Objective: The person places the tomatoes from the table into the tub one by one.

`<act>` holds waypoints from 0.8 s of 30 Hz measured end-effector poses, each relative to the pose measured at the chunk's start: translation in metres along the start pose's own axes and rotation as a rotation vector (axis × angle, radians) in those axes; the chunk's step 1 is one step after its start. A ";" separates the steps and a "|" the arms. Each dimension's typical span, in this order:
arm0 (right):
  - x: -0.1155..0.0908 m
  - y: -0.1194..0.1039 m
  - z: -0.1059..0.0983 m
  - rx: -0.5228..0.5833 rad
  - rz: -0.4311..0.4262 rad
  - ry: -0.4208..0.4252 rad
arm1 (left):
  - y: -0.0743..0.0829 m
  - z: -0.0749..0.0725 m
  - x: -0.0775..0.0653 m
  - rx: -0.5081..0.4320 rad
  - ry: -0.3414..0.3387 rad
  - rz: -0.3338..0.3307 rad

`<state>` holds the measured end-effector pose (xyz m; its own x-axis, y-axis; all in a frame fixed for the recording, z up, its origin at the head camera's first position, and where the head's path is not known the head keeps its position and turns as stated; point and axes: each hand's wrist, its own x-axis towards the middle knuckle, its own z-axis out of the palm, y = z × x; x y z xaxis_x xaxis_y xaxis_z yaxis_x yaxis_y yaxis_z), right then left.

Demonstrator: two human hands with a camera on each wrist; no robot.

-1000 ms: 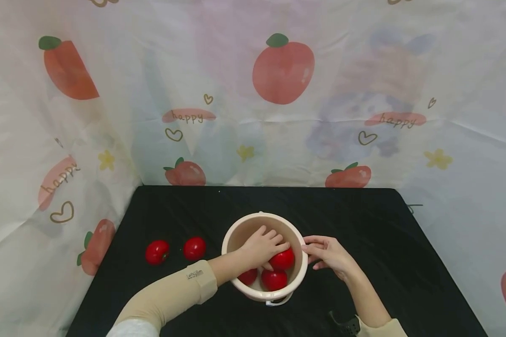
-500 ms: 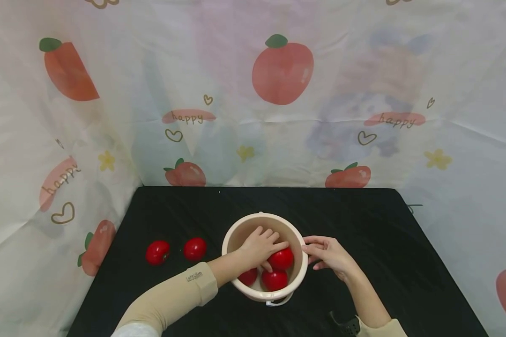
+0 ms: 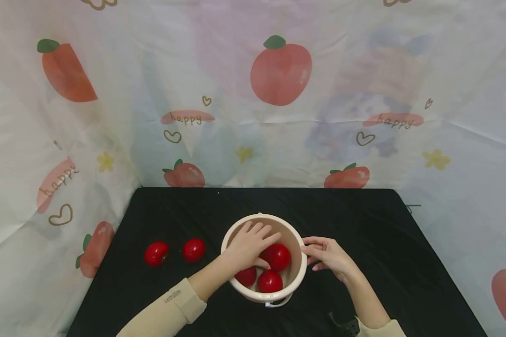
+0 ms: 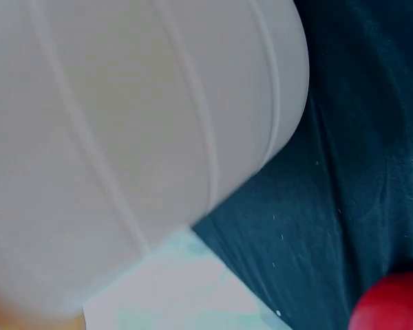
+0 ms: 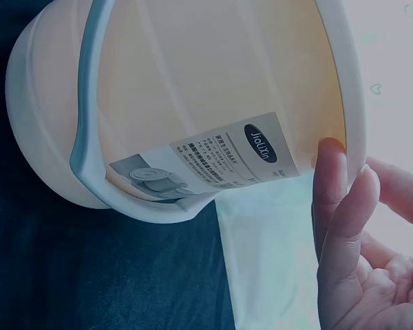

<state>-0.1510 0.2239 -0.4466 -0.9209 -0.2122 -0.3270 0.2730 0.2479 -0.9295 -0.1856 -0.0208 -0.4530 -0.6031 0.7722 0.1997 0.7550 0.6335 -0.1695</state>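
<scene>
A cream plastic bucket (image 3: 295,281) stands at the middle of the black table, with several red tomatoes, among them an upper one (image 3: 277,257) and a lower one (image 3: 270,281), inside it. My left hand (image 3: 246,245) is inside the bucket, fingers spread above the tomatoes, gripping nothing. In the left wrist view the bucket wall (image 4: 144,124) covers most of that hand. My right hand (image 3: 331,256) pinches the right side of the rim, clearer in the right wrist view, where thumb and fingers (image 5: 347,213) meet the rim.
Two more tomatoes lie on the table left of the bucket, one farther left (image 3: 156,253) and one nearer (image 3: 194,250). The bucket's handle (image 3: 279,303) hangs at its front. A printed curtain (image 3: 236,93) encloses the table's back and sides.
My left hand has drawn back to the left and let go of the upper tomato, which rests in the bucket. My right hand has stayed at the rim.
</scene>
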 end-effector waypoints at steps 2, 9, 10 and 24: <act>0.000 0.000 0.000 -0.003 0.000 0.002 | -0.007 -0.007 -0.009 -0.030 0.056 -0.033; 0.001 -0.001 0.001 -0.013 0.001 0.015 | -0.041 -0.022 -0.053 -0.024 0.242 -0.253; 0.001 -0.001 0.002 -0.014 0.000 0.016 | -0.047 -0.023 -0.060 -0.026 0.259 -0.294; 0.001 -0.002 0.002 -0.017 0.004 0.025 | -0.107 0.029 -0.181 -0.166 0.332 -0.822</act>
<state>-0.1519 0.2210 -0.4456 -0.9265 -0.1873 -0.3265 0.2724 0.2648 -0.9250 -0.1650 -0.2273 -0.4987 -0.8831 0.0090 0.4691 0.1616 0.9445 0.2861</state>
